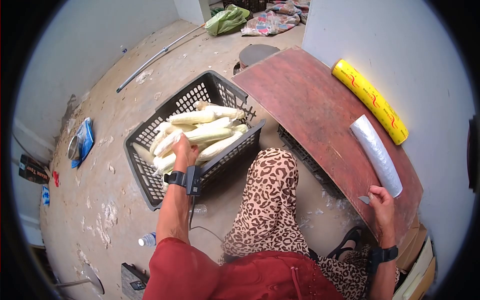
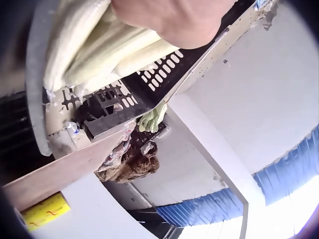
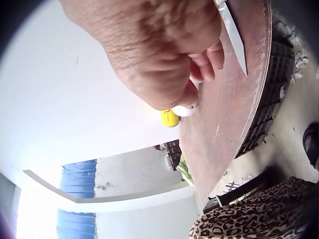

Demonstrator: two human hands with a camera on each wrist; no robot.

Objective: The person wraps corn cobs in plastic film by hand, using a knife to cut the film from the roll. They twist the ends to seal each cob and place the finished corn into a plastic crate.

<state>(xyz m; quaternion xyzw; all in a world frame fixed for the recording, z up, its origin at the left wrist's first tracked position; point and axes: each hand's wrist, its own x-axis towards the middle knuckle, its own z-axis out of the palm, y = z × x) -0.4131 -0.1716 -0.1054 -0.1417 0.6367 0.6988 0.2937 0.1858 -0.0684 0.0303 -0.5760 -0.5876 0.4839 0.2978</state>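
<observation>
Pale husked ears of corn point(image 1: 215, 132) lie heaped in a black plastic crate point(image 1: 141, 182) on the floor. My left hand point(image 1: 184, 150) reaches into the crate and grips one ear point(image 1: 166, 143) at the heap's near left side. In the left wrist view that hand point(image 2: 174, 20) covers part of the corn point(image 2: 107, 52). My right hand point(image 1: 383, 207) is over the near corner of a reddish board point(image 1: 310, 100), fingers curled round a small knife. The blade point(image 3: 234, 40) sticks out beside the hand point(image 3: 149, 55), and the handle is hidden.
A silvery roll of film point(image 1: 376, 155) lies on the board, close to the right hand. Behind it a yellow printed roll point(image 1: 370, 100) rests along the wall. Another dark crate point(image 1: 310, 160) is under the board. A plastic bottle point(image 1: 147, 240) and a metal pole point(image 1: 160, 52) lie on the floor.
</observation>
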